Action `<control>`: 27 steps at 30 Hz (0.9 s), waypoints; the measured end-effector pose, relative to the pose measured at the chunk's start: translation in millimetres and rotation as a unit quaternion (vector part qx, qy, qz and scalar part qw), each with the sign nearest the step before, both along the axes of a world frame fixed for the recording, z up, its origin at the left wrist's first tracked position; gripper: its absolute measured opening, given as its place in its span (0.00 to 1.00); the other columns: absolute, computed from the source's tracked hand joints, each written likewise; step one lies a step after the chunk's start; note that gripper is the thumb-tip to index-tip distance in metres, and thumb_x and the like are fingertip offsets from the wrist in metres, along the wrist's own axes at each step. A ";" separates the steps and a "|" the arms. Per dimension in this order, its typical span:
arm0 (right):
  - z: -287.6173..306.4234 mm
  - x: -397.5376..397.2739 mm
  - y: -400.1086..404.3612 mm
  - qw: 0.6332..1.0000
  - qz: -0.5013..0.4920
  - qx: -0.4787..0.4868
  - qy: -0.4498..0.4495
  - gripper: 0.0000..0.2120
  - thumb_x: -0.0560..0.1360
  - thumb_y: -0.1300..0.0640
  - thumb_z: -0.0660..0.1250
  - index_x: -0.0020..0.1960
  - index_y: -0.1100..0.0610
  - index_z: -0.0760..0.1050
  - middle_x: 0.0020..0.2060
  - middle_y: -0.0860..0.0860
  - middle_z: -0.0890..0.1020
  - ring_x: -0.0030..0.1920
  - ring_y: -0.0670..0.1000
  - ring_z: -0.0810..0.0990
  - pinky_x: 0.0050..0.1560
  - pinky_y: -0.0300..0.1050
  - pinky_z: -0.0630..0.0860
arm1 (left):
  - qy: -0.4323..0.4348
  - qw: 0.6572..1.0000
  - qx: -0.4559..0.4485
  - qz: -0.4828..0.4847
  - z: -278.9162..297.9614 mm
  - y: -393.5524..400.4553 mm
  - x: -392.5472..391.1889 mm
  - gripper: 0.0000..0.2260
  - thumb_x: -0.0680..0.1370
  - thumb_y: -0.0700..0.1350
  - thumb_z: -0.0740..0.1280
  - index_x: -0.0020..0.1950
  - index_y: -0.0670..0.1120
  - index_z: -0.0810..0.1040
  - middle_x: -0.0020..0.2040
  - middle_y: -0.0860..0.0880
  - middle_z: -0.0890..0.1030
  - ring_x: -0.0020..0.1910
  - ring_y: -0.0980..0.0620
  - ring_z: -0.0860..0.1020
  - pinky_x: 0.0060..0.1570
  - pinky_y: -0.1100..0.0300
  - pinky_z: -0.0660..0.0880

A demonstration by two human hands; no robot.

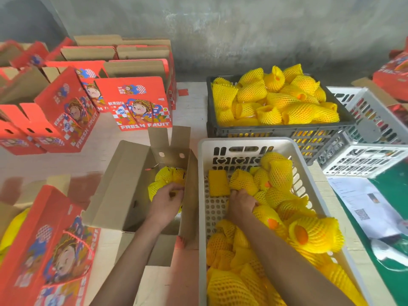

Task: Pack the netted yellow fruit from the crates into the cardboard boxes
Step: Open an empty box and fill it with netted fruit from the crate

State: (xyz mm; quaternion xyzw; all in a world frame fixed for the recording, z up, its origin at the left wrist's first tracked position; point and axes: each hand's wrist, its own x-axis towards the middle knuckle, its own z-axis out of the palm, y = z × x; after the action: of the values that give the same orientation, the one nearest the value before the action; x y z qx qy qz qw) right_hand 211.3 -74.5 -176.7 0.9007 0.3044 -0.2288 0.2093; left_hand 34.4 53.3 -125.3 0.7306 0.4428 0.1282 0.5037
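At the bottom centre of the frame, two bare forearms reached forward from the wearer. The left hand (166,203) was inside the open brown cardboard box (123,191) at lower centre, its fingers curled onto a yellow foam-netted fruit (164,180) lying among a few others at the far end of that box. The right hand (241,203) was in the white perforated plastic crate (204,217) just right of the box, closed around the end of another netted fruit (268,215); this crate held many more, heaped along its right side and near end, with bare floor showing at its far left. At lower left stood a red printed fruit carton (50,250). At the right edge lay a printed paper sheet (364,204) on a green surface. Beyond the white crate, at upper right, a dark grey plastic crate (280,130) was piled full of netted fruit, with an empty white lattice crate (366,138) beside it. At upper left, further red cartons marked "FRESH FRUIT" (134,102) stood open against a grey concrete wall (242,29).
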 end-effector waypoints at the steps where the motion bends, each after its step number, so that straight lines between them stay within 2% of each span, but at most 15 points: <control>1: 0.9 3.3 -3.4 0.999 -0.018 0.028 0.007 0.42 0.73 0.34 0.73 0.77 0.55 0.63 0.69 0.57 0.71 0.70 0.58 0.73 0.65 0.58 0.77 | -0.014 1.000 -0.014 0.013 0.9 -2.8 -2.3 0.08 0.81 0.43 0.66 0.53 0.53 0.85 0.47 0.58 0.85 0.49 0.59 0.82 0.44 0.68 0.75; 3: 4.2 14.3 -7.3 0.987 -0.094 0.118 0.058 0.39 0.72 0.35 0.73 0.75 0.55 0.67 0.69 0.57 0.74 0.68 0.59 0.75 0.65 0.55 0.77 | -0.043 0.997 -0.045 0.038 2.5 -5.9 -6.3 0.08 0.80 0.42 0.68 0.51 0.52 0.86 0.45 0.61 0.85 0.46 0.63 0.81 0.43 0.70 0.74; 4: 6.2 21.0 -7.0 0.969 -0.142 0.169 0.109 0.40 0.73 0.34 0.72 0.75 0.56 0.67 0.70 0.58 0.74 0.69 0.60 0.75 0.67 0.56 0.76 | -0.054 0.996 -0.060 0.048 2.8 -6.6 -8.5 0.08 0.80 0.42 0.68 0.51 0.52 0.86 0.44 0.62 0.85 0.44 0.64 0.81 0.45 0.67 0.75; 6: 12.2 31.0 -5.4 0.915 -0.221 0.249 0.226 0.46 0.74 0.35 0.72 0.81 0.58 0.59 0.78 0.60 0.67 0.76 0.63 0.68 0.73 0.58 0.70 | -0.068 0.992 -0.088 0.061 4.4 -7.7 -10.5 0.08 0.81 0.42 0.68 0.50 0.51 0.86 0.44 0.61 0.85 0.46 0.63 0.82 0.49 0.60 0.78; 8: 15.0 36.2 -4.2 0.870 -0.273 0.289 0.293 0.49 0.75 0.37 0.73 0.83 0.58 0.53 0.82 0.59 0.59 0.80 0.63 0.60 0.75 0.59 0.64 | -0.080 0.985 -0.129 0.085 6.1 -8.4 -9.3 0.07 0.81 0.42 0.68 0.51 0.49 0.86 0.49 0.54 0.86 0.52 0.55 0.83 0.49 0.57 0.80; 10: 13.0 39.4 -5.2 0.850 -0.300 0.294 0.317 0.49 0.74 0.37 0.73 0.83 0.56 0.53 0.82 0.58 0.58 0.81 0.63 0.58 0.75 0.61 0.62 | -0.085 0.976 -0.171 0.109 9.2 -10.3 -6.8 0.06 0.81 0.42 0.68 0.52 0.47 0.85 0.52 0.47 0.86 0.55 0.50 0.84 0.51 0.53 0.82; 12: 12.3 39.2 -6.5 0.852 -0.290 0.276 0.337 0.49 0.73 0.34 0.73 0.83 0.54 0.54 0.83 0.57 0.57 0.81 0.63 0.56 0.76 0.62 0.60 | -0.091 0.971 -0.188 0.116 10.4 -11.6 -5.9 0.06 0.81 0.41 0.68 0.52 0.46 0.85 0.53 0.46 0.86 0.56 0.48 0.84 0.57 0.47 0.82; 15: 11.5 36.8 -5.0 0.848 -0.275 0.292 0.346 0.56 0.67 0.28 0.72 0.83 0.53 0.53 0.83 0.56 0.57 0.81 0.63 0.57 0.75 0.62 0.61 | -0.088 0.971 -0.192 0.108 10.5 -11.8 -10.5 0.06 0.81 0.42 0.68 0.52 0.47 0.85 0.53 0.47 0.86 0.55 0.49 0.84 0.59 0.44 0.81; 17: 7.5 31.6 -1.5 0.841 -0.278 0.338 0.320 0.57 0.67 0.27 0.72 0.84 0.55 0.53 0.82 0.57 0.58 0.80 0.63 0.59 0.74 0.60 0.63 | -0.088 0.971 -0.192 0.109 8.7 -11.2 -13.4 0.07 0.82 0.43 0.67 0.52 0.47 0.86 0.53 0.48 0.86 0.54 0.50 0.85 0.58 0.45 0.81; 20: 3.0 30.2 5.2 0.824 -0.294 0.406 0.266 0.52 0.71 0.28 0.69 0.83 0.57 0.56 0.82 0.57 0.60 0.80 0.62 0.61 0.74 0.59 0.65 | -0.089 0.970 -0.197 0.112 8.6 -10.7 -14.7 0.07 0.82 0.43 0.67 0.53 0.47 0.85 0.53 0.48 0.86 0.53 0.51 0.85 0.56 0.48 0.82; 23: 6.0 32.1 6.7 0.808 -0.293 0.452 0.240 0.52 0.72 0.28 0.69 0.83 0.56 0.54 0.81 0.56 0.63 0.79 0.61 0.63 0.73 0.58 0.67 | -0.094 0.969 -0.199 0.111 8.3 -9.9 -13.0 0.07 0.82 0.43 0.67 0.54 0.48 0.85 0.52 0.49 0.87 0.53 0.52 0.85 0.54 0.51 0.83; 24: 7.3 34.0 5.2 0.816 -0.283 0.445 0.238 0.52 0.72 0.28 0.69 0.83 0.56 0.53 0.81 0.56 0.63 0.79 0.61 0.64 0.72 0.57 0.68 | -0.094 0.969 -0.200 0.111 8.7 -10.4 -12.2 0.07 0.82 0.43 0.67 0.54 0.48 0.85 0.52 0.49 0.87 0.53 0.51 0.85 0.54 0.51 0.83; 27: 6.4 38.1 -0.9 0.873 -0.230 0.362 0.233 0.51 0.72 0.30 0.70 0.83 0.57 0.54 0.79 0.58 0.65 0.77 0.62 0.67 0.70 0.56 0.71 | -0.092 0.967 -0.208 0.114 8.0 -13.4 -9.6 0.07 0.82 0.43 0.67 0.52 0.47 0.85 0.49 0.48 0.87 0.52 0.49 0.85 0.57 0.46 0.82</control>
State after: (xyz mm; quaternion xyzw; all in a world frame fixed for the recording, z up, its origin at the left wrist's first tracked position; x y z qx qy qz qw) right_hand 249.4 -75.4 -170.3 0.8785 0.1898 -0.3475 -0.2673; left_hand 24.9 39.8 -117.3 0.5399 0.4916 0.1568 0.6650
